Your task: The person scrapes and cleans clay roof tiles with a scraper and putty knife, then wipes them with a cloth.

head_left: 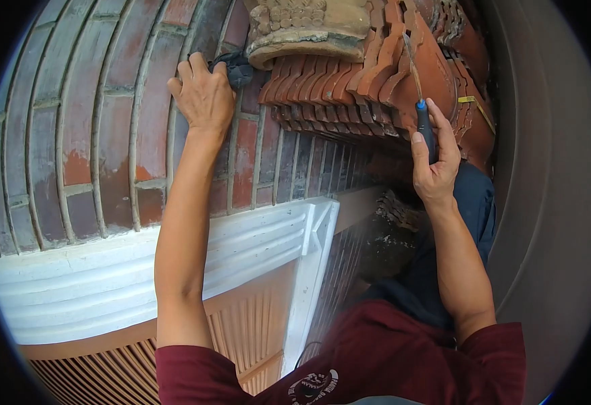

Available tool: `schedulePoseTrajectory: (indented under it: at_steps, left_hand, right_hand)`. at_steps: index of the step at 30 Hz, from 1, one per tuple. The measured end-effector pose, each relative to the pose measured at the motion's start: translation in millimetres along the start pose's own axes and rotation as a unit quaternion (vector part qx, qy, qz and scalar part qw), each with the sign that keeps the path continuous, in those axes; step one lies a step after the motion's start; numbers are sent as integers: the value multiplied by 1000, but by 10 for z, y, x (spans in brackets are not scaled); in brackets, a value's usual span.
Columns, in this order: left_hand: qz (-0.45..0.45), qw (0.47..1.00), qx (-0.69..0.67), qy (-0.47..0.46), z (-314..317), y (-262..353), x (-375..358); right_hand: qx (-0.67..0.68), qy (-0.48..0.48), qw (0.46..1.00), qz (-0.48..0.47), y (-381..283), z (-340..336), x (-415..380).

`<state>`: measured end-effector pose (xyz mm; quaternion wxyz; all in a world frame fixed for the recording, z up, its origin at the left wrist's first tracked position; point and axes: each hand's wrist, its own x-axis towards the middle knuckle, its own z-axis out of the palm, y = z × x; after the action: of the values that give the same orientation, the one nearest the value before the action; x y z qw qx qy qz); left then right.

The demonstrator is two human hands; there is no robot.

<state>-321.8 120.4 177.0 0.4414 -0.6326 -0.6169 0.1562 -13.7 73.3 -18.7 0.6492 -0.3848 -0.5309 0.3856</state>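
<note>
Red brick wall is pressed by the left hand, fingers clenched on a dark cloth. A blue-handled tool is gripped by the right hand, its tip touching terracotta tiles.

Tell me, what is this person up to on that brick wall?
A person works at a red brick wall under rows of reddish clay roof tiles. The left hand presses a dark crumpled cloth against the bricks. The right hand holds a thin tool with a black and blue handle, its tip up among the tiles.
</note>
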Motion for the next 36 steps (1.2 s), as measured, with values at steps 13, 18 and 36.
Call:
schedulePoseTrajectory:
  at_steps: [13, 18, 36]
  left_hand:
    - [7, 1000, 7, 5, -23, 15, -93]
    - [18, 1000, 21, 7, 87, 34, 194]
    - [28, 999, 21, -20, -3, 24, 70]
  right_hand:
    - [-11, -20, 1000, 12, 9, -28, -11]
    - [-21, -1, 1000, 4, -1, -43, 29]
    - [-33, 11, 999, 5, 24, -150, 48]
